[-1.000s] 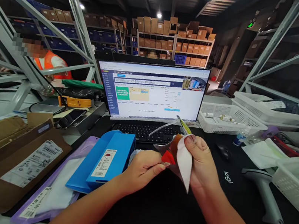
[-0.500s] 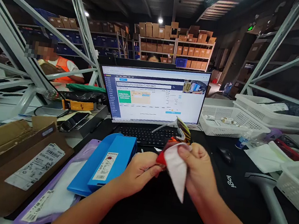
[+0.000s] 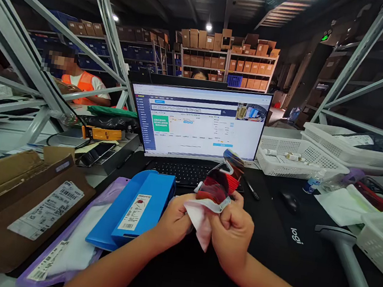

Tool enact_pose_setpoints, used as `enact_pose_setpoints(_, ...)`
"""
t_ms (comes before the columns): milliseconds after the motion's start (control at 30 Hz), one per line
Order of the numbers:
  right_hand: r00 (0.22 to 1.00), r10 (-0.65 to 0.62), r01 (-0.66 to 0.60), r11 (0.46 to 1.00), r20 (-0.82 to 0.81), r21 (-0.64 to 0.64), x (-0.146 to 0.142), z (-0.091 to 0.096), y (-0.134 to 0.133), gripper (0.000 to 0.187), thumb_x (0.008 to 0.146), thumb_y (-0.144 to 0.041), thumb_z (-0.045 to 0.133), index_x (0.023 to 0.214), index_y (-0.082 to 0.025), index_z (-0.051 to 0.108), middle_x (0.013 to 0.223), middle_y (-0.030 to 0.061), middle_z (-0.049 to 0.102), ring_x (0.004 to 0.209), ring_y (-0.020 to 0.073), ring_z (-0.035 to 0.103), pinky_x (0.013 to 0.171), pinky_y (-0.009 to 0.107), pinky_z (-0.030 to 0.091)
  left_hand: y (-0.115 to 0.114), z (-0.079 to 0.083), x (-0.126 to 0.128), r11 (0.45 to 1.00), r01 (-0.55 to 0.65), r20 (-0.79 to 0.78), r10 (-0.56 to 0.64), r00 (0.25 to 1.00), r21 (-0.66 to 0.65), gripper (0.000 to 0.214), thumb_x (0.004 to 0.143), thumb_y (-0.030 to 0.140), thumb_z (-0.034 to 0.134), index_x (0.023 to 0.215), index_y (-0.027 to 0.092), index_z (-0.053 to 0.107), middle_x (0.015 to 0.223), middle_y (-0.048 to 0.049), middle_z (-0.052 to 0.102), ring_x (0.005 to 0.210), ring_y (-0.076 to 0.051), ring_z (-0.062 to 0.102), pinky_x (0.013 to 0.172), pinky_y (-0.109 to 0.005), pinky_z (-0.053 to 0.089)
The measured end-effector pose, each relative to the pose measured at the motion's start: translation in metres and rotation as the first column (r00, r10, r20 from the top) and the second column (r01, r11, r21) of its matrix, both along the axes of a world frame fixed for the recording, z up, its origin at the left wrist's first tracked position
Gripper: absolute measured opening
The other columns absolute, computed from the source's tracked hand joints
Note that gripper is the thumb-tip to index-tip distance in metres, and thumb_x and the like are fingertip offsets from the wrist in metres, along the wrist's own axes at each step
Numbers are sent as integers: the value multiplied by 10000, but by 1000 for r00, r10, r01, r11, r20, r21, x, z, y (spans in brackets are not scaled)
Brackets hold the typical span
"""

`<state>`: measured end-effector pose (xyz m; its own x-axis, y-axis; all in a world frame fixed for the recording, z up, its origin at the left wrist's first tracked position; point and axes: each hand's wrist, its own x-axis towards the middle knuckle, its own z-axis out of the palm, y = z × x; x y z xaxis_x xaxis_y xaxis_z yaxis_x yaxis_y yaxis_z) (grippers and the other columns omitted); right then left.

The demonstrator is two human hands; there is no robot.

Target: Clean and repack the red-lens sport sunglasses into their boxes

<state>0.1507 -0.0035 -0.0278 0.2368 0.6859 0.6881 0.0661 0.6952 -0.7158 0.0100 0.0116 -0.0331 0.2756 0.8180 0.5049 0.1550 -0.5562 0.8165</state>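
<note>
My left hand (image 3: 174, 222) and my right hand (image 3: 231, 233) are close together above the black desk mat, both closed on a glossy red and dark plastic pouch (image 3: 215, 188). A white sheet (image 3: 199, 221), possibly tissue or film, is bunched between my fists and hangs down in a point. Above my hands, a white strip and a patterned top end (image 3: 234, 159) of the pouch stick up toward the monitor. My fingers hide the pouch's lower part. A blue folder (image 3: 140, 208) with a white label lies just left of my left hand.
A keyboard (image 3: 183, 171) and monitor (image 3: 198, 120) stand ahead. A purple mailer (image 3: 65, 240) and cardboard mailer (image 3: 20, 204) lie left. To the right are a mouse (image 3: 288, 202), barcode scanner (image 3: 348, 263) and white baskets (image 3: 300, 157). A co-worker (image 3: 81, 84) sits beyond a metal frame.
My hands have moved together and closed around the pouch. The white sheet, earlier held up by my right hand, is now bunched lower between both fists. The pouch's top end shows more above them.
</note>
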Motion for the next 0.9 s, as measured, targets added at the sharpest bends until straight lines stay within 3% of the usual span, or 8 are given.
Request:
enact_pose_setpoints(133, 922, 222, -326, 887, -318, -328, 25, 26, 7, 642, 653, -281, 850, 537, -203, 223, 497, -88, 295, 485, 61, 246, 460, 210, 267, 5, 10, -8, 987, 131, -140, -118, 983, 88, 422, 1000, 422, 459, 728, 157, 644, 716, -26, 614, 660, -143, 552, 634, -253, 427)
enact_pose_setpoints(300, 744, 284, -580, 726, -605, -371, 60, 57, 12, 724, 534, -195, 924, 567, -196, 200, 513, -72, 435, 477, 53, 365, 444, 175, 285, 9, 30, -19, 928, 333, -339, -262, 904, 170, 506, 1040, 470, 381, 714, 159, 612, 736, -35, 636, 714, -142, 570, 699, -246, 416)
enact_pose_setpoints(433, 726, 290, -604, 701, -623, -378, 66, 60, 16, 725, 521, -160, 928, 567, -195, 206, 505, -70, 457, 464, 53, 388, 438, 170, 298, 11, 37, -24, 915, 373, -371, -296, 880, 153, 478, 1039, 460, 398, 750, 174, 647, 834, -45, 687, 834, -160, 609, 794, -255, 444)
enact_pose_setpoints(600, 803, 240, -493, 782, -546, -381, 68, 53, 19, 706, 538, -196, 931, 579, -200, 226, 525, -71, 451, 499, 64, 397, 465, 183, 305, 13, 36, -25, 933, 316, -434, -217, 874, 171, 469, 1047, 451, 355, 826, 198, 682, 919, -54, 709, 969, -196, 639, 922, -308, 482)
enact_pose_setpoints(700, 921, 120, -264, 891, -370, -369, 71, 49, 16, 670, 595, -222, 902, 578, -205, 233, 509, -87, 360, 497, 55, 323, 464, 191, 249, 12, 28, -21, 954, 119, -438, 14, 899, 276, 318, 1006, 419, 491, 1222, 224, 619, 1224, -91, 671, 1201, -235, 598, 1042, -366, 475)
enact_pose_setpoints(733, 958, 51, -155, 920, -282, -360, 71, 47, 14, 638, 625, -212, 877, 576, -207, 241, 503, -93, 325, 491, 53, 290, 459, 197, 222, 11, 25, -18, 943, 9, -414, 137, 900, 333, 451, 963, 414, 579, 1366, 223, 513, 1343, -116, 609, 1279, -252, 554, 1080, -394, 460)
enact_pose_setpoints(800, 991, -87, 50, 947, -105, -316, 70, 43, 9, 565, 677, -170, 812, 574, -209, 258, 504, -95, 287, 488, 54, 251, 460, 211, 199, 6, 22, -11, 859, -193, -343, 383, 858, 475, 780, 861, 390, 726, 1501, 198, 323, 1493, -168, 471, 1390, -291, 453, 1152, -471, 397)
enact_pose_setpoints(900, 987, -143, 155, 970, 74, -189, 59, 34, 3, 509, 706, -129, 752, 564, -206, 269, 530, -81, 328, 523, 70, 311, 500, 219, 273, -3, 20, 1, 670, -269, -282, 593, 754, 692, 786, 832, 340, 755, 1483, 164, 351, 1539, -204, 397, 1459, -343, 343, 1209, -583, 264)
